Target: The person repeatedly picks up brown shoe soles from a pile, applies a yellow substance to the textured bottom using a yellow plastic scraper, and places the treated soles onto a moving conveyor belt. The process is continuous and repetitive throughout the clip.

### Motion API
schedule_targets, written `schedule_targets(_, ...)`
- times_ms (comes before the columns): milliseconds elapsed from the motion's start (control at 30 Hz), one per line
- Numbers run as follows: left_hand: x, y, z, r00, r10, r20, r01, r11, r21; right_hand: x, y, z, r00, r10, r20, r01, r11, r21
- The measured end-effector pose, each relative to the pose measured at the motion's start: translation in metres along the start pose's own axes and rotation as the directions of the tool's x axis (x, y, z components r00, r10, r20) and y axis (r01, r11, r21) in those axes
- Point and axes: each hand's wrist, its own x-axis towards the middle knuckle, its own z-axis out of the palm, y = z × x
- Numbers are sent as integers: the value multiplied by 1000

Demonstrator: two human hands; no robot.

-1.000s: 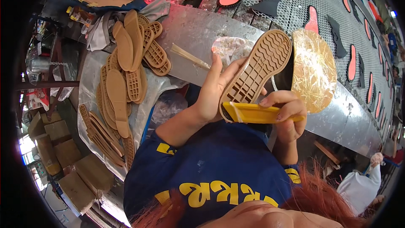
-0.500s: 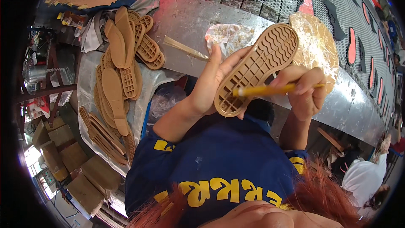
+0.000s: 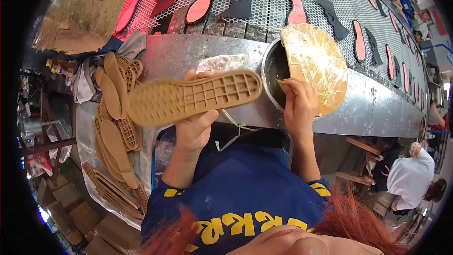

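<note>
My left hand [image 3: 194, 130] grips a tan shoe sole [image 3: 207, 95] from beneath and behind, its ridged and gridded face showing. The sole lies nearly level in front of me, heel end to the right. My right hand [image 3: 300, 106] is closed at the mouth of a round metal pot [image 3: 268, 80]. Only a bit of the brush [image 3: 281, 83] shows at the fingertips; its bristles are hidden. A round tan lid wrapped in clear film [image 3: 321, 66] covers the pot's right part. Behind the sole lies a crumpled, stained white sheet [image 3: 222, 62].
Several tan soles [image 3: 113, 137] are piled on a plastic-covered surface at left. Beyond the metal ledge [image 3: 368, 104], a mesh conveyor [image 3: 271, 0] carries pink insoles [image 3: 202, 1] and black cut pieces [image 3: 241, 0]. Cardboard boxes [image 3: 85, 217] stand lower left; a person in white [image 3: 410, 174] is at right.
My right hand has taken the brush off the sole and over to the pot, whose mouth now shows. My left hand has swung the sole leftward, heel end now pointing right.
</note>
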Motion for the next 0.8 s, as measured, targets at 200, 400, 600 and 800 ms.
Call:
schedule_targets(200, -5, -7, -4, 992, 120, 43, -125, 980, 158, -4, -8, -17, 990, 106, 87, -132, 917, 377)
schedule_targets(400, -5, -11, 1, 980, 191, 52, -196, 897, 397, -13, -7, -21, 916, 401, -20, -251, 610, 752)
schedule_targets(600, -10, -8, 9, 986, 155, 58, -160, 806, 570, -17, -29, -25, 951, 176, -252, 23, 777, 629)
schedule_targets(800, -14, -10, 21, 975, 194, 109, -222, 828, 514, -12, -49, -26, 973, -102, -206, 193, 849, 492)
